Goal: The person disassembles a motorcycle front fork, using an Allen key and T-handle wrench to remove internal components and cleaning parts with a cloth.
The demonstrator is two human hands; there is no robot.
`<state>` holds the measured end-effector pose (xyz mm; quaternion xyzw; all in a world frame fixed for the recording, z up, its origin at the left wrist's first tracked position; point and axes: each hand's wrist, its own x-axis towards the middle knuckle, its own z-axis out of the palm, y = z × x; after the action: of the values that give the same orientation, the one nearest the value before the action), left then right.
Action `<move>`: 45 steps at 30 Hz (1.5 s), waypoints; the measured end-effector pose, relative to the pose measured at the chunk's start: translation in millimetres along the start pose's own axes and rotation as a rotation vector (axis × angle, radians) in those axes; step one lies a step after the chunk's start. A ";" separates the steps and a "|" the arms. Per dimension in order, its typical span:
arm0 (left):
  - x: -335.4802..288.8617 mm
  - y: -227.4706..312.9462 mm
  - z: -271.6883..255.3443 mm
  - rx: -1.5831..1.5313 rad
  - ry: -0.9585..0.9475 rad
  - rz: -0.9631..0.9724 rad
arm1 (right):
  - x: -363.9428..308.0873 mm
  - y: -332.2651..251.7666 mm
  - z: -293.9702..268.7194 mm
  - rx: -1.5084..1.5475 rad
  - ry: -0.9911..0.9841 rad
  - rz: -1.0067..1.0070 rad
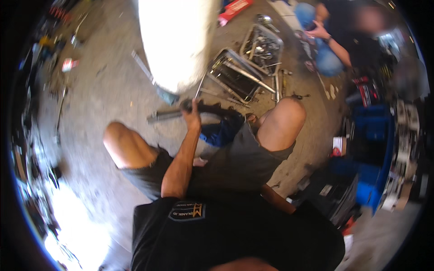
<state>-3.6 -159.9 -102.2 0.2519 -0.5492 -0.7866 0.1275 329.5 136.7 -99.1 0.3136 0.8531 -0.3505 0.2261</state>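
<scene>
My left hand (192,118) reaches forward between my knees, its fingers closed round a dark metal part (186,106) with a rounded end. Motion blur hides its exact kind. A thin bright rod (199,87) rises just beyond the fingers; whether I hold it too cannot be made out. Beneath the hand, a long dark bar-like piece (158,118) lies crosswise. Blue cloth (219,134) is bunched to the right of my wrist. Of my right arm only a stretch of forearm (278,198) shows beside my hip; that hand is out of sight.
Ahead right, a metal tray (216,81) holds dark liquid and long tools; another tray (244,45) holds many small metal parts. A large overexposed white object (176,40) hangs over the top. Another person (332,43) crouches at the upper right. Blue crates (384,158) stand at right.
</scene>
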 end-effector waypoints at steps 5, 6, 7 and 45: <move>-38.1 124.7 -17.7 0.279 -0.345 0.218 | 55.5 -69.2 -80.6 0.536 0.057 -0.418; -43.7 131.7 -23.0 0.374 -0.347 0.328 | 63.5 -98.1 -111.1 0.468 0.215 -0.449; -49.1 131.9 -31.0 0.474 -0.354 0.427 | 63.6 -133.6 -145.0 0.401 0.378 -0.460; -30.8 97.7 -92.2 0.378 -0.265 0.141 | -46.7 -494.3 -41.7 -0.876 -0.421 -0.851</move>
<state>64.3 -254.5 -28.5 0.1269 -0.7149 -0.6850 0.0598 12.5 -125.7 181.9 -0.2488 0.9043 -0.0827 0.3370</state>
